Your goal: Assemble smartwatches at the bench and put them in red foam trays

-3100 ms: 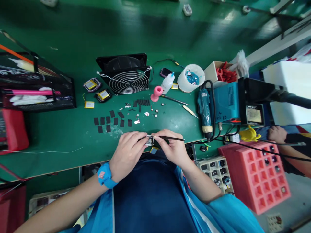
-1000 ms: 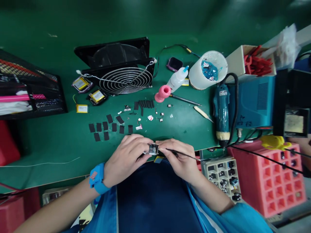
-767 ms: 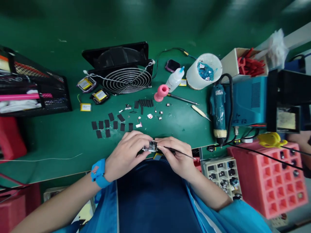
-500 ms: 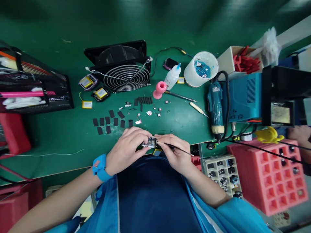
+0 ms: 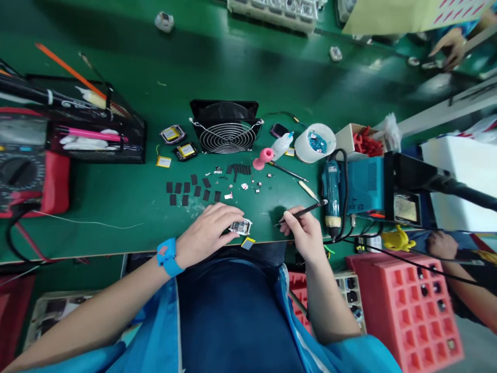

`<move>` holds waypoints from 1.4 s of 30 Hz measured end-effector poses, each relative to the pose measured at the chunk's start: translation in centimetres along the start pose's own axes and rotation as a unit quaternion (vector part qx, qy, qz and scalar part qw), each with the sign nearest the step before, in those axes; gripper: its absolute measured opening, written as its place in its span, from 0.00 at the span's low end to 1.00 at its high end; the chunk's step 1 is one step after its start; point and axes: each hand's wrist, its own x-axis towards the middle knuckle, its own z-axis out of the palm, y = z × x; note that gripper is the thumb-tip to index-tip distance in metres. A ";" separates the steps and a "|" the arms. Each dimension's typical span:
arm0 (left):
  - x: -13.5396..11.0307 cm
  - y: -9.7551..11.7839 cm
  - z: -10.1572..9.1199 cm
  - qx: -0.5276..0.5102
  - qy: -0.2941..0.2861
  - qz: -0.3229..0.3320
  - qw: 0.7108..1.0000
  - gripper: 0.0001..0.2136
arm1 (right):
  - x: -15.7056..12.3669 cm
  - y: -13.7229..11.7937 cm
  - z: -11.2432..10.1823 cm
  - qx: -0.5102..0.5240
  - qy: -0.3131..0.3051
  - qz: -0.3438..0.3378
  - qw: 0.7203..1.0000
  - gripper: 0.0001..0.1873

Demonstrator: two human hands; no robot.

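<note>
Left hand [image 5: 207,234] pinches a small circuit module [image 5: 240,227] against the near edge of the green bench [image 5: 116,197]; a yellow-taped part [image 5: 247,242] hangs just below the module. Right hand [image 5: 305,232], to the module's right and apart from it, grips black tweezers [image 5: 301,212], tips pointing back toward the module. Beyond the module lie black pads [image 5: 192,189] and loose small parts; farther still, a fan [image 5: 226,129]. Judgement: steady the module firmly and approach with light tip pressure.

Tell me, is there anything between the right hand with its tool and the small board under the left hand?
Nothing visible. Only bare green mat lies between the right hand, holding the tool, and the board pinned by the left hand.
</note>
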 end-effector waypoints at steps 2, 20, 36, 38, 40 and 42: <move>-0.2 0.0 0.2 0.023 0.018 0.026 0.999 0.07 | 0.5 -0.1 -1.2 -0.030 -0.026 0.007 0.999 0.17; 0.0 0.5 0.0 0.096 -0.007 0.049 0.994 0.09 | 1.3 -1.0 -1.2 -0.265 -0.064 -0.078 0.959 0.23; 0.4 3.9 0.1 0.076 0.104 -0.005 0.992 0.29 | -2.4 -1.9 6.0 0.002 -0.012 -0.053 0.999 0.08; 0.6 4.5 1.0 0.083 0.133 -0.053 0.986 0.31 | -2.9 -1.8 6.9 0.046 0.020 -0.033 0.998 0.07; 0.7 5.0 1.7 0.077 0.170 -0.078 0.979 0.29 | -3.2 -1.9 7.4 0.087 0.009 -0.023 0.996 0.09; 0.7 5.3 2.0 0.054 0.197 -0.094 0.974 0.27 | -3.3 -2.0 7.3 0.155 -0.025 -0.008 0.988 0.13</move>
